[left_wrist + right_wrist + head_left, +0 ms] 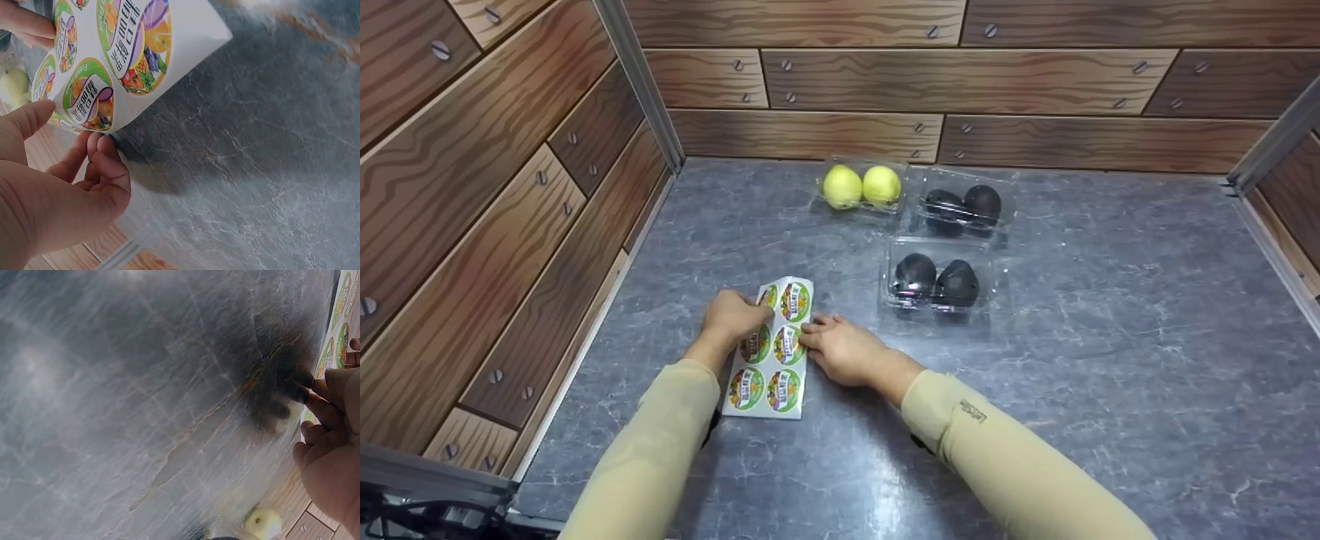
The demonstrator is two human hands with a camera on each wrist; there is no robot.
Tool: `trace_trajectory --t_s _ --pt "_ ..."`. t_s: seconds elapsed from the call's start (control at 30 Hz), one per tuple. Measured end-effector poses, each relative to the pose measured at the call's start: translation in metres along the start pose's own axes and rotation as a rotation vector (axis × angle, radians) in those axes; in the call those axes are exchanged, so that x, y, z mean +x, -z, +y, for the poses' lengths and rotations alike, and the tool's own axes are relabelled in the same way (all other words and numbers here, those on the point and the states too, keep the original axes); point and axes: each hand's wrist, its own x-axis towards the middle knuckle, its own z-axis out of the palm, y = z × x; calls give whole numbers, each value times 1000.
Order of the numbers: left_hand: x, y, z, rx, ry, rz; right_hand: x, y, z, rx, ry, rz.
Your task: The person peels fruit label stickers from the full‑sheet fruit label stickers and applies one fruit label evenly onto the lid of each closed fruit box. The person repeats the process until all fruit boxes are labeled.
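Note:
A white sheet of round fruit stickers [769,405] with green and yellow rims and printed characters lies at the left of the tabletop. My left hand [733,315] pinches its left edge, thumb on the printed face and fingers curled at the underside, as the left wrist view [84,191] shows. That part of the sheet is bent upward. From the opposite side, my right hand [847,350] touches the right edge beside the middle sticker. In the right wrist view, the right hand [332,439] hides part of the sheet; whether its fingertips pinch the edge is unclear.
Behind the hands, a clear plastic box [859,206] contains two yellow-green round fruits. Two more clear boxes [1009,191] [994,285] each hold two dark oval fruits. Wood-patterned panels [840,79] border the grey marbled tabletop [1110,337]. Dark cables [427,517] lie at the lower left.

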Motion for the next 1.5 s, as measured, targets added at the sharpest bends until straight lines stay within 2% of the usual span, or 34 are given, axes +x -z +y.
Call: trace_trajectory --t_s 0.3,0.8,0.93,1.1,1.23,1.4,1.5 --pt "2 0 -2 23 -72 -19 0 1 0 18 8 -2" --pt "-5 2 5 19 -124 -6 -3 2 1 -1 14 -13" --pt "-2 2 5 -44 -114 -18 -3 2 1 -3 2 -19" --pt "0 1 7 -207 -63 -45 -4 1 2 22 4 -2" --pt "1 1 10 -291 -70 -57 -8 5 5 106 -5 77" --pt "-2 4 17 -337 -97 -83 -12 15 8 270 -4 330" --pt "-4 5 23 -366 -117 -120 -15 25 11 378 -50 494"
